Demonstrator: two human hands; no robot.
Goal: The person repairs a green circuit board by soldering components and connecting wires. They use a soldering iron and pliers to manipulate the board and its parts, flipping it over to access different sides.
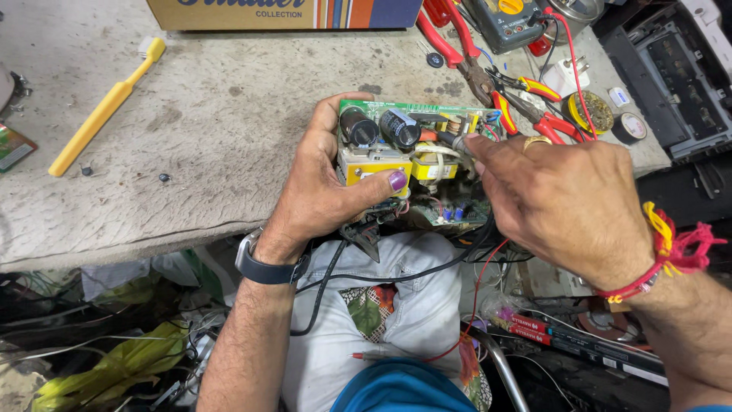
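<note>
My left hand (324,187) grips a green circuit board (412,164) by its left side, thumb pressed on a yellow transformer. The board carries two black capacitors (379,127) and yellow coils. It is held at the near edge of the workbench, above my lap. My right hand (568,202) reaches in from the right, its fingertips pinching a small grey metal tool or probe tip (456,142) against the board's top. Black and red wires hang from the board toward my lap.
A yellow toothbrush (103,111) lies on the grey bench (221,114) at left. A cardboard box (286,13) stands at the back. Red-handled pliers (534,107), a multimeter (507,21), a solder reel (593,113) and tape roll (629,127) crowd the right.
</note>
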